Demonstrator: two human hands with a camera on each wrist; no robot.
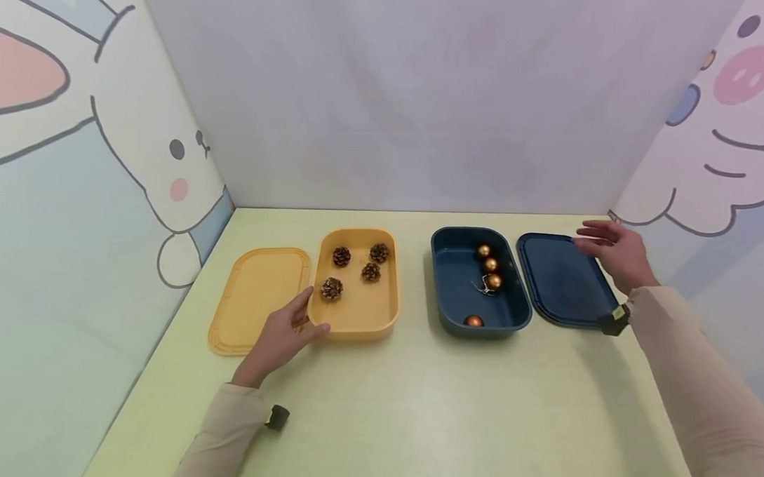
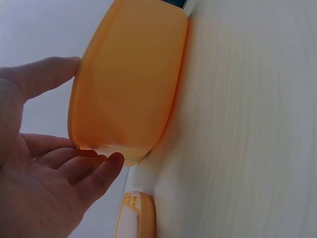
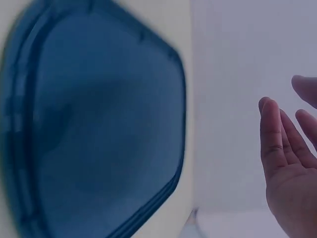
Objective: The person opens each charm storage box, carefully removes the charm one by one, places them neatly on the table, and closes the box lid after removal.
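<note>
Well, in the head view, a yellow box (image 1: 353,317) and a dark blue box (image 1: 456,278), both uncovered, sit apart on the pale table (image 1: 375,414). Four pine cones (image 1: 331,289) lie spread out in the yellow box. The blue box contains four copper-coloured balls (image 1: 490,265), three lined up along its right side and one by the near wall, plus some thin pale strands (image 1: 483,288) beside the lowest of the three. A yellow lid (image 1: 258,299) lies left of its box; a dark blue lid (image 1: 567,281) lies on the far right.

From the left wrist, the left hand (image 1: 287,333) holds a corner of the yellow box, thumb on one side, fingers bent against the adjoining wall.

From the right wrist, the right hand (image 1: 621,252) holds nothing; its fingers are loosely extended, apart from the blue lid.
</note>
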